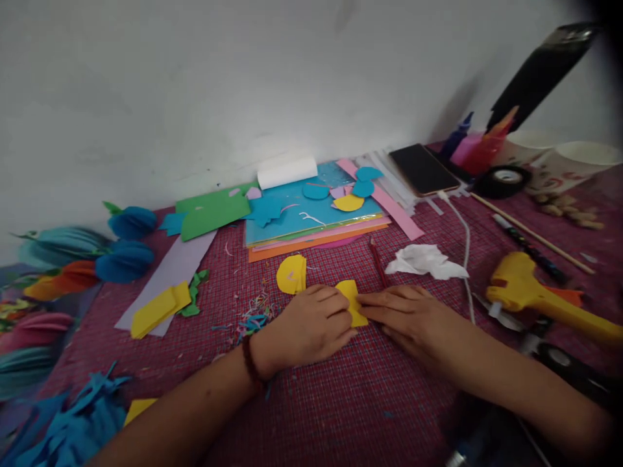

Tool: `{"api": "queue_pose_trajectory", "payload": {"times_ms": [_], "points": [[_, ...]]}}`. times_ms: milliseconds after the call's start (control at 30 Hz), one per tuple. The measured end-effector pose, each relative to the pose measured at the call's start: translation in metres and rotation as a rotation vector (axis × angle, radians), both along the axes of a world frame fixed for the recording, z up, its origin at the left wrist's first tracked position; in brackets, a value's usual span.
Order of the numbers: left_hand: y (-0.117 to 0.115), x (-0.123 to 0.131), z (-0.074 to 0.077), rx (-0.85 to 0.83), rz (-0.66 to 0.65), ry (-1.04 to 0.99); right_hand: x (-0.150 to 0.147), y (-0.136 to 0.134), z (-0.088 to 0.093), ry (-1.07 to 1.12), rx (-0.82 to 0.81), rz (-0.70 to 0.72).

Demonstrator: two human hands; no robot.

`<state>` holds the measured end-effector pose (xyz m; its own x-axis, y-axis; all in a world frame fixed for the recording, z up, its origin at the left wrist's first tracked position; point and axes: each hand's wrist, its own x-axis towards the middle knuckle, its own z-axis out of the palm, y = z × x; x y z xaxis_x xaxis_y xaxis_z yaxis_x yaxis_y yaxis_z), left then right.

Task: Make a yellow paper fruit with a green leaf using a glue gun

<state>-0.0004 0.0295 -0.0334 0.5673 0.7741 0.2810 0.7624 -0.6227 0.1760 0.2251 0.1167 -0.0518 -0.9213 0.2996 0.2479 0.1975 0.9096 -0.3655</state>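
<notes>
A small yellow paper cutout (359,316) lies on the checked cloth between my two hands. My left hand (311,324) has its fingers curled over the left part of the cutout, with the fingertips partly hidden. From the other side my right hand (411,318) reaches in with fingers stretched out, the tips touching the cutout's right edge. A stack of round yellow paper pieces (291,274), one side folded, rests just beyond my left hand. Behind my right hand lie a dark red pencil (378,263) and a crumpled white tissue (426,261).
Coloured sheets (311,220) lie against the wall, with a phone (423,168) to their right. A yellow glue gun (520,285) and white cable (464,227) are at the right. Paper scraps (256,318), yellow strips (158,310) and blue paper balls (124,259) lie left.
</notes>
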Motion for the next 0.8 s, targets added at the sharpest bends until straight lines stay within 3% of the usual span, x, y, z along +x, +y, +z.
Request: {"api": "queue_pose_trajectory", "payload": {"times_ms": [233, 533, 667, 800], "points": [[0.001, 0.002, 0.002, 0.043, -0.018, 0.050, -0.009, 0.004, 0.000, -0.071, 0.127, -0.056], [-0.003, 0.002, 0.003, 0.087, 0.017, 0.052, -0.013, 0.003, 0.012, -0.006, 0.074, -0.068], [-0.002, 0.002, 0.013, 0.130, 0.055, 0.001, -0.011, 0.000, 0.020, 0.101, -0.018, -0.136], [0.003, -0.013, 0.032, 0.104, 0.199, -0.094, -0.010, -0.002, 0.025, 0.081, -0.017, -0.163]]}}
